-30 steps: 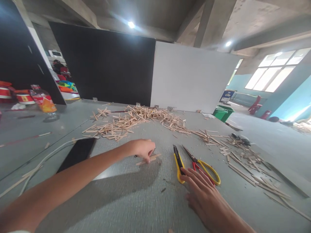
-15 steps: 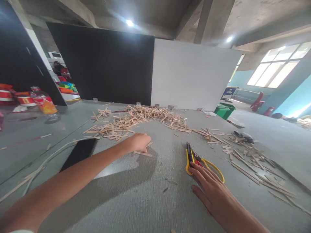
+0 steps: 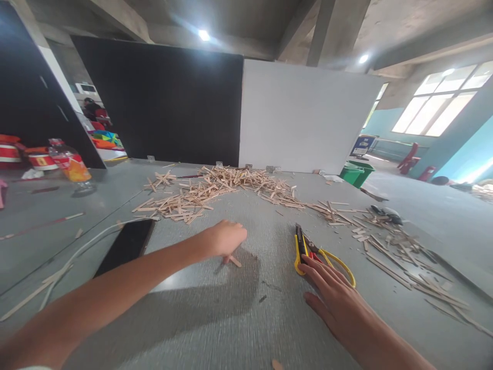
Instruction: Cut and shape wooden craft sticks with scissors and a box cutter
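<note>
My left hand (image 3: 228,237) is closed in a pinch just above the middle of the table, knuckles up. A short flat wooden stick (image 3: 235,262) pokes out below its fingers; the rest is hidden by the hand. My right hand (image 3: 336,293) lies with fingers stretched out over a yellow and black utility knife (image 3: 302,243) and a pair of scissors (image 3: 311,246) with yellow handles. Its fingertips touch the tools without wrapping round them. Beyond both hands spreads a loose heap of wooden sticks (image 3: 192,196).
A black phone (image 3: 125,245) and a pale cable (image 3: 79,252) lie left of my forearm. Farther left stands a drink bottle (image 3: 74,165). Black and white panels (image 3: 308,118) rise behind the heap. Wood scraps (image 3: 393,252) cover the right side, with a green bin (image 3: 356,174) beyond.
My left hand has come slightly nearer and to the right, and the stick pieces under it have shifted, with one now jutting toward me. My right hand has stayed on the tools.
</note>
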Tool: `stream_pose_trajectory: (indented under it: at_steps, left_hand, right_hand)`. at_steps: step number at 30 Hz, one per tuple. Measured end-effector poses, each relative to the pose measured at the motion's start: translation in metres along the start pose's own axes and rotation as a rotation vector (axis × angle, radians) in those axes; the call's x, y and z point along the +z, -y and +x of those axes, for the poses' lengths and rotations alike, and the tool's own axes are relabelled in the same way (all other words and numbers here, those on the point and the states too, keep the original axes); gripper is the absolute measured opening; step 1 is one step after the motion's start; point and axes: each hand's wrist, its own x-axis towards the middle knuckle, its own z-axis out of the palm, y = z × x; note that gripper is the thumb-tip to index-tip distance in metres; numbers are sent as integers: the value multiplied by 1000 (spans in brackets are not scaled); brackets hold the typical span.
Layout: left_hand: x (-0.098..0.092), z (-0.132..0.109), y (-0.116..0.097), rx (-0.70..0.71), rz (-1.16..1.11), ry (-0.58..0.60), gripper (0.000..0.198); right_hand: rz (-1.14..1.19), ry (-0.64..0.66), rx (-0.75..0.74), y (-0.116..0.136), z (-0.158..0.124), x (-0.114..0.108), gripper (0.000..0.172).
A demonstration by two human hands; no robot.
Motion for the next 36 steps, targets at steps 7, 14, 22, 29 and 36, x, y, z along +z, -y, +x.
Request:
stream_pose_trajectory:
  at_steps: [7,14,22,29,36]
  left_hand:
    - [2,-2,-6,60,26,-92,31]
    - [7,-20,-37,283,43,-96,17]
    - [9,-16,-44,312,170,-169,9]
    - [15,6,-30,310,145,-255,26]
    - [8,52,-15,219,107,-335,33]
  right_hand:
    - [-1,45,34,0,-1,0,45]
    - [47,58,43,-1,-2,-4,45]
    - [61,54,52,-1,-4,-1,45]
    - [55,37,42,2,-1,-4,44]
    - [47,26,40,4,3,-6,44]
